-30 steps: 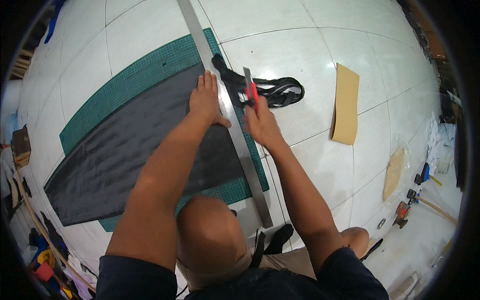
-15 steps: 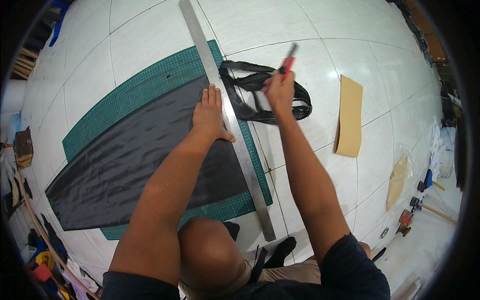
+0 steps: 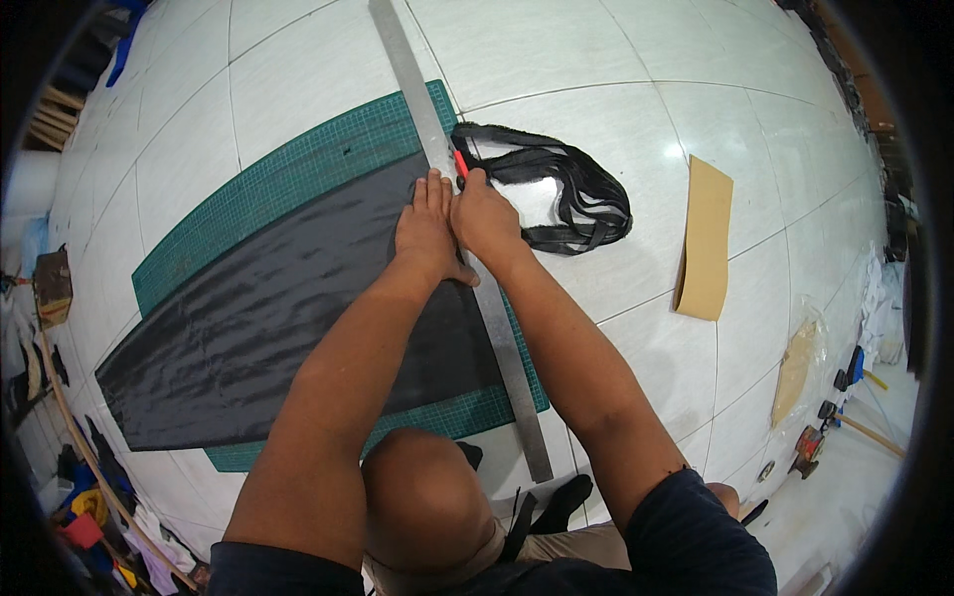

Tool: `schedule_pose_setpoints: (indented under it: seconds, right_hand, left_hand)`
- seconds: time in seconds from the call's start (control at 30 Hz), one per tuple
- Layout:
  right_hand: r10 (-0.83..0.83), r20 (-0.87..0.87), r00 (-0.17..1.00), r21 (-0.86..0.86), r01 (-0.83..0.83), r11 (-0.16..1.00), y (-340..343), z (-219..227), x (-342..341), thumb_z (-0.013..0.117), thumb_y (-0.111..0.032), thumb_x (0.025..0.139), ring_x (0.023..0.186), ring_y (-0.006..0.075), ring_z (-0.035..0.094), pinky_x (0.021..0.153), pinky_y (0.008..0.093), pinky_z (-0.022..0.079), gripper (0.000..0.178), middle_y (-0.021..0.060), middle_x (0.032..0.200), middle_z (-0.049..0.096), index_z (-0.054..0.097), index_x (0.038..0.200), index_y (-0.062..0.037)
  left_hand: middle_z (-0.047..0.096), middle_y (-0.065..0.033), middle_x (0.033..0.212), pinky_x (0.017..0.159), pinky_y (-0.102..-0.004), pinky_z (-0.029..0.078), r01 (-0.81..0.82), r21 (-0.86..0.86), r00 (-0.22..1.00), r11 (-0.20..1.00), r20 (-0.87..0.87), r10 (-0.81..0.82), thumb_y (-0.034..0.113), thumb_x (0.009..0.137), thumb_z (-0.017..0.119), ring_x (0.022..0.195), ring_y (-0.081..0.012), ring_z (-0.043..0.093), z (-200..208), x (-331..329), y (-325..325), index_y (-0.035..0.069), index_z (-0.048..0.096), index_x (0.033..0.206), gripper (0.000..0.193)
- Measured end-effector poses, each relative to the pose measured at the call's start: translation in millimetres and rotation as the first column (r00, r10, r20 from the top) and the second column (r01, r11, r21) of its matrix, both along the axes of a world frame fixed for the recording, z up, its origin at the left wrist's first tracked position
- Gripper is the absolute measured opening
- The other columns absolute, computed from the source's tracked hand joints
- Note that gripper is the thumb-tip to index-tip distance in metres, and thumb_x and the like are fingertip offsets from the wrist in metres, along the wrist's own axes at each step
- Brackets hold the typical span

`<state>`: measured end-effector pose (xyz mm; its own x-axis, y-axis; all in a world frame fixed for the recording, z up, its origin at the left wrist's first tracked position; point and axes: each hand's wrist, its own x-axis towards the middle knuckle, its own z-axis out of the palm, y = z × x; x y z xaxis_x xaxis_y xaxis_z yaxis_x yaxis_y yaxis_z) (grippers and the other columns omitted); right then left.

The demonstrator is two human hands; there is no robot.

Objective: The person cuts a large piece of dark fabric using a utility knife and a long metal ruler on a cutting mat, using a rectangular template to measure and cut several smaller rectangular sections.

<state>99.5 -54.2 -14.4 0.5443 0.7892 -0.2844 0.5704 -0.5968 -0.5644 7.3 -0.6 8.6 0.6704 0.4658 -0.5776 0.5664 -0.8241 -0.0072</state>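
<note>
- No container sits near the hands; all the work pieces lie flat on the white tiled floor [image 3: 596,60].
- Green cutting mat [image 3: 288,179] lies on the floor, with a dark grey fabric sheet [image 3: 248,328] spread over it.
- Long steel ruler [image 3: 467,238] runs along the mat's right edge, on the fabric's right margin.
- Left hand [image 3: 427,233] lies flat with fingers spread, pressing the ruler and the fabric down; its grip is not closed round anything.
- Right hand [image 3: 484,219] has its grip closed on a red utility knife [image 3: 460,162], tip against the ruler's right edge, just beyond the fingertips.
- The two hands touch side by side.
- Loop of black strapping [image 3: 566,194] lies on the floor just right of the ruler, near the right hand.
- Tan paper strip [image 3: 706,238] lies farther right, well apart.
- Change from half a second ago: the right hand was lifted over the strapping with the knife raised; it is now down at the ruler beside the left hand. Left hand, ruler, mat and fabric are unchanged.
</note>
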Motion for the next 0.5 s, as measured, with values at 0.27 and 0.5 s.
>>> schedule_pose_setpoints:
  seconds: [0.27,0.5]
  right_hand:
    - [-0.050,-0.045,0.998,-0.023,0.049,0.999,1.9,1.2,0.6,0.051,-0.023,0.095,0.091,0.0504,0.068,0.084,0.0561,0.052,0.029,0.0339,0.092,0.068,0.045,0.107,0.0028]
    - [0.021,-0.107,0.994,-0.099,-0.032,0.995,10.2,12.2,6.9,0.050,-0.030,0.100,0.097,0.0463,0.069,0.085,0.0538,0.054,0.034,0.0315,0.103,0.068,0.045,0.113,0.0013]
  left_hand:
    - [0.009,-0.0216,0.167,0.117,-0.0440,0.033,-0.015,-0.011,0.999,1.000,0.032,0.015,0.069,0.047,0.089,0.154,-0.0385,0.013,-2.8,-1.8,0.1,0.003,0.013,0.160,0.151]
    - [0.010,-0.0228,0.166,0.117,-0.0414,0.034,-0.012,0.019,0.997,1.000,0.081,0.011,0.069,0.046,0.089,0.153,-0.0384,0.015,-6.7,-4.3,-1.7,-0.001,0.011,0.159,0.154]
